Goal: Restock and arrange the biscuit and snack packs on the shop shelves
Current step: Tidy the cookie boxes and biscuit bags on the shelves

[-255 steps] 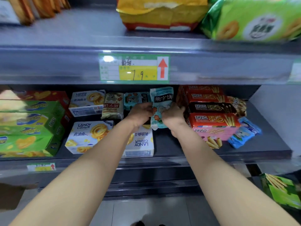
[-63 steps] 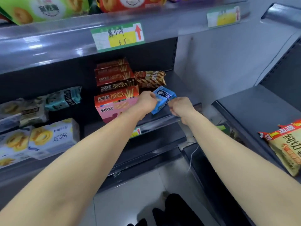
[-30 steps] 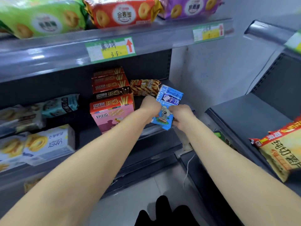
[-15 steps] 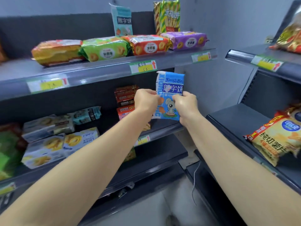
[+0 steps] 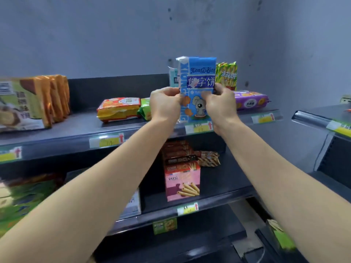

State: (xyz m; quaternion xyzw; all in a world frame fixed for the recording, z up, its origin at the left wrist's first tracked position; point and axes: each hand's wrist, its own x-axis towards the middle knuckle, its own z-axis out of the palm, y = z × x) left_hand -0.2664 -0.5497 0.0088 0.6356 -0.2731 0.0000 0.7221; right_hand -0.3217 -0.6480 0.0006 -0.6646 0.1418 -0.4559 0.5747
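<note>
Top shelf [image 5: 76,130] across frame, carrying flat-lying orange pack [image 5: 118,109] and purple pack [image 5: 250,98]. At back, standing upright: pale teal pack [image 5: 172,77] and green stick-biscuit pack [image 5: 228,75]. Lower shelf with pink box [image 5: 182,183] upright near front edge.

Blue biscuit pack [image 5: 198,78] held up before top shelf, between teal and green packs in view, partly covering the teal one. Resting on shelf or not: cannot tell. Long axis vertical, title end up, cartoon animal lower, printed face toward camera. Probably kept upright and face-out to stand it beside the similar teal pack.

Left hand [image 5: 165,105] pinching left edge, right hand [image 5: 220,105] pinching right edge, fingers of both curled onto pack. Two-sided grip likely to keep soft bag square.
</note>
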